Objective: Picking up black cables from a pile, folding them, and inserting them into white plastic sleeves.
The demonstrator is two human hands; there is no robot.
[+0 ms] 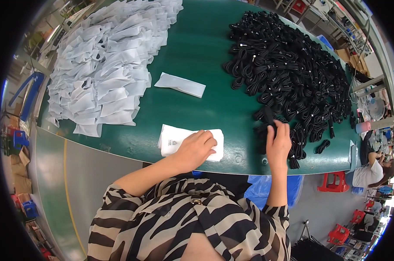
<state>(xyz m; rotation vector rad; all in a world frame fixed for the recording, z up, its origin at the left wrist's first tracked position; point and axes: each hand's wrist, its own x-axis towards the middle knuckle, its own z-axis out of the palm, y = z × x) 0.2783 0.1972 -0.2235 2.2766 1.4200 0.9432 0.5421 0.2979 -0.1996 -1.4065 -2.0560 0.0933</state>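
Observation:
My left hand rests on a stack of flat white bags near the table's front edge. Its fingers are curled in against the top bag; whether they pinch anything is hidden. To the right, my right hand grips a coiled black cable between thumb and fingers at the near left side of a big heap of black cables. The held coil is slightly blurred. Beyond the stack, a single filled-looking whitish bag lies by itself.
A large pile of translucent whitish bags covers the left of the green table. One loose cable coil lies near the right front edge. Below the edge are blue plastic sheeting and a red stool. Another person sits at far right.

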